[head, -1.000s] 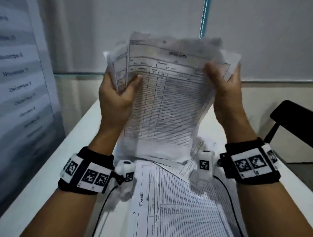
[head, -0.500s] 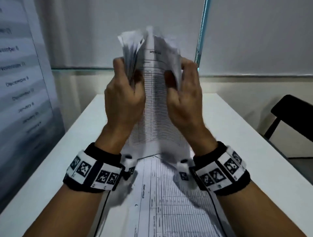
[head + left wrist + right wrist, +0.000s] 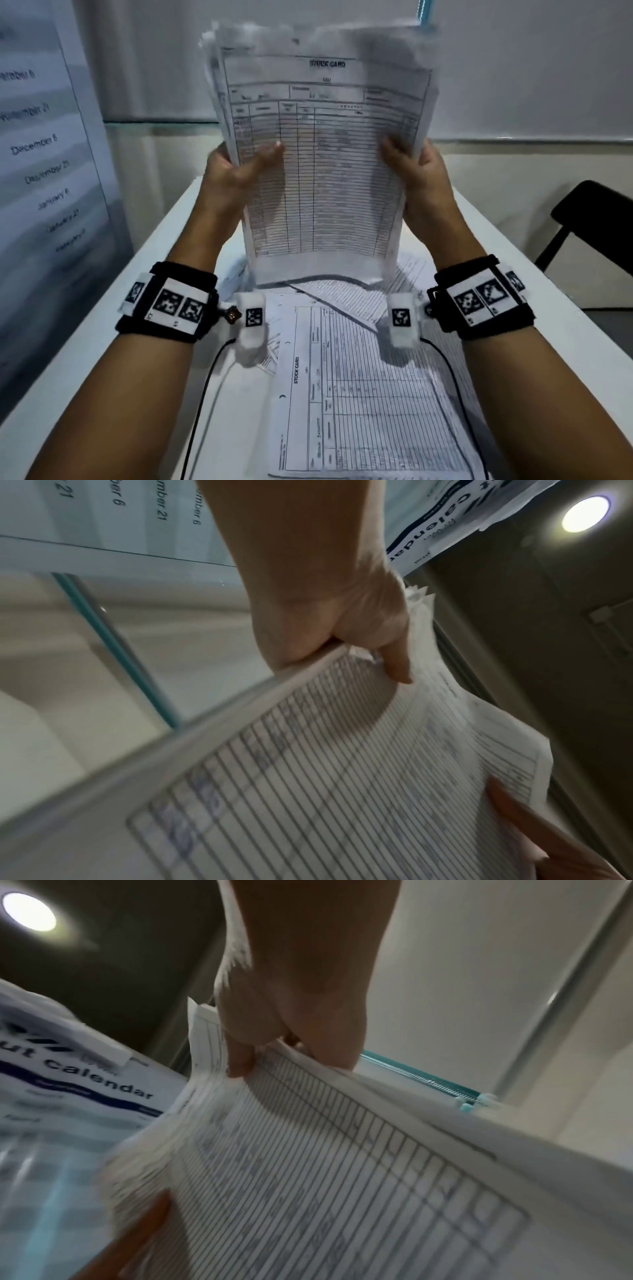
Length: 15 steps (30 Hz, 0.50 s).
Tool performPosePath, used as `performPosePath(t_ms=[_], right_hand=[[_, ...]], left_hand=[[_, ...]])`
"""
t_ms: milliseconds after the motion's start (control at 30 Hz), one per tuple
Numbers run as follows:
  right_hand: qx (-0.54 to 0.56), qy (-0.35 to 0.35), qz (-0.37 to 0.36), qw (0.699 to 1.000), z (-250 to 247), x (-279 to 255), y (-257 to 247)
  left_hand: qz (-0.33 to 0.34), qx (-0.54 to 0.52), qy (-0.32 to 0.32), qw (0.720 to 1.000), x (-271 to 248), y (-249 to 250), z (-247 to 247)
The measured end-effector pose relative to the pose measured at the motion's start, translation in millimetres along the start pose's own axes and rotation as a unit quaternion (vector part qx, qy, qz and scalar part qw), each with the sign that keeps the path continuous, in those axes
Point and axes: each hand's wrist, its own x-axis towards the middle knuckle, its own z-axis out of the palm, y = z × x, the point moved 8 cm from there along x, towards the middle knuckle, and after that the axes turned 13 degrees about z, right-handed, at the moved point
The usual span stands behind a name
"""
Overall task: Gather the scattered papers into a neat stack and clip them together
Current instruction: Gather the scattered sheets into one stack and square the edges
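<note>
**A:** Head cam: the thick sheaf of white printed stock-card sheets (image 3: 322, 164) is held upright in the air above the white worktop (image 3: 144, 308). The left hand (image 3: 233, 174) clamps its left edge, thumb across the front page, and the right hand (image 3: 418, 171) does the same on the right edge. So each grip is closed round the sheaf. More loose printed sheets (image 3: 363, 394) lie flat on the worktop underneath, overlapping crookedly.

**B:** Top edges look ragged to me, not squared up yet. No clip in sight either.

**A:** Left wrist cam: the left hand (image 3: 346, 620) has its thumb pressed on the ruled page of the sheaf (image 3: 325, 791), the rest of the fingers hidden behind.

**B:** Right wrist cam mirrors it: the right hand (image 3: 284, 1015) pinches the sheaf (image 3: 342, 1191), and the sheet edges fan out in a curve.

**A:** Yeah, I'd guess it's light, floppy and slippery sheet on sheet. Best held at both side edges around mid-height, loose enough to let it settle when tapped.
</note>
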Motion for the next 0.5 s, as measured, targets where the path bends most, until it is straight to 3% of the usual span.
performPosePath(t_ms=[133, 300, 400, 500], right_hand=[[-0.017, -0.044, 0.090, 0.995, -6, -3, 24], [-0.023, -0.067, 0.082, 0.994, -5, -2, 21], [-0.147, -0.102, 0.128, 0.975, -5, -5, 35], [-0.314, -0.064, 0.177, 0.931, -30, -1, 51]], left_hand=[[-0.062, 0.058, -0.129, 0.988, -15, -26, 13], [-0.033, 0.047, -0.067, 0.996, -9, -21, 8], [-0.032, 0.077, -0.040, 0.996, -9, -25, 2], [0.009, 0.099, 0.041, 0.994, 3, -8, -23]])
